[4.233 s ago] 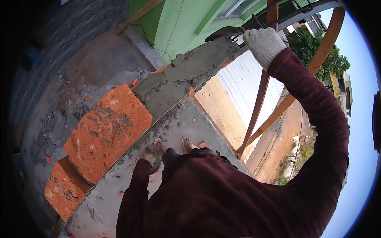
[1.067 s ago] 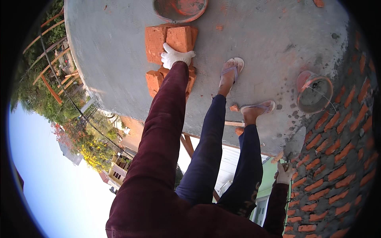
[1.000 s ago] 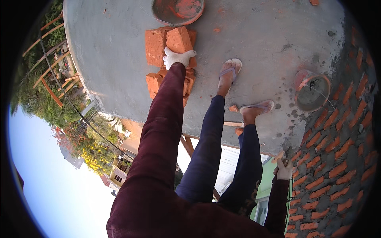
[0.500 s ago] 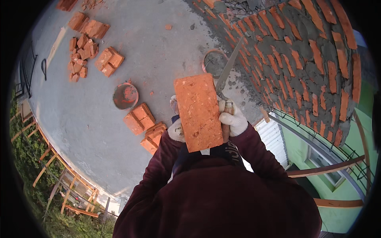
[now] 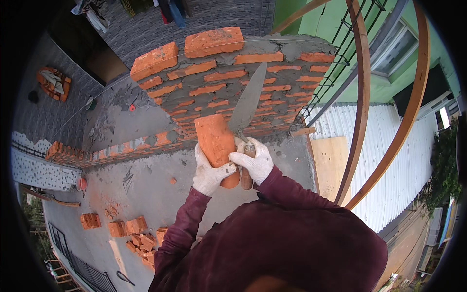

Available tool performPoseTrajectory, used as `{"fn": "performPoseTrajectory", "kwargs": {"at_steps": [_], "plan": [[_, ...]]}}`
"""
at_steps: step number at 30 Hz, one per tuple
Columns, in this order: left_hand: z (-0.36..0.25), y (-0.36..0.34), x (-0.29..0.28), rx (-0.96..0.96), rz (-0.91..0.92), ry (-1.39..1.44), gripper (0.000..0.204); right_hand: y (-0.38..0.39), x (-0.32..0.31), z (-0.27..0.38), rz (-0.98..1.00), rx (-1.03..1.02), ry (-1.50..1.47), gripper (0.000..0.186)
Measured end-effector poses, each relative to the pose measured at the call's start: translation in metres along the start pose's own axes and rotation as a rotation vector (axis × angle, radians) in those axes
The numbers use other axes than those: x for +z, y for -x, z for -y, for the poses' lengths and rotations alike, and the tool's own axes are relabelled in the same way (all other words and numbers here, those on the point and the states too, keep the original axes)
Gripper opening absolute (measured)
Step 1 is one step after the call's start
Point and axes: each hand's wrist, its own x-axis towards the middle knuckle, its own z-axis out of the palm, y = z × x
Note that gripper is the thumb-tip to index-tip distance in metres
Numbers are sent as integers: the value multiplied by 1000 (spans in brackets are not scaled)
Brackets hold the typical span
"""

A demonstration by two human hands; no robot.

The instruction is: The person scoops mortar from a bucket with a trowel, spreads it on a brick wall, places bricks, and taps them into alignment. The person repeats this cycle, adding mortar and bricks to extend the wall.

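Observation:
An orange-red brick [image 5: 214, 140] is held tilted in front of me. My left hand [image 5: 209, 171], in a whitish work glove, grips its lower left side with the thumb across its face. Gloved too, my right hand [image 5: 255, 161] is closed round the handle of a trowel [image 5: 249, 100], its grey pointed blade reaching up and away. The right fingers lie close to the brick's right edge; whether they press on it I cannot tell. Beyond both hands rises a brick wall [image 5: 219, 77] with thick grey mortar joints. Two bricks [image 5: 214, 42] sit on its top at the left, and grey mortar covers the top to their right.
A thin string line [image 5: 109, 87] runs along the wall top. A low brick course [image 5: 138, 145] extends left. Stacked and broken bricks [image 5: 142, 242] lie on the concrete floor at lower left. Curved-looking timber poles [image 5: 361, 92] and rebar [image 5: 344, 61] stand right, by a white corrugated roof [image 5: 389, 151].
My view has swung up from the floor to the wall. The brick has turned from face-on to tilted. Both hands still hold the brick and trowel.

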Motion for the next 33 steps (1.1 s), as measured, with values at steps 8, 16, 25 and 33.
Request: {"fn": "performPoseTrajectory", "kwargs": {"at_steps": [8, 16, 25, 33], "plan": [[-168, -175, 59, 454, 318, -58, 135, -42, -138, 145, 4, -201, -466, 44], [-270, -385, 114, 750, 520, -691, 85, -37, -244, 86, -453, -27, -60, 40], [-200, -477, 154, 646, 763, -946, 119, 35, -245, -17, -933, 279, -47, 35], [-188, -478, 159, 724, 801, -1024, 125, 13, -225, -26, -943, 291, -66, 33]]}}
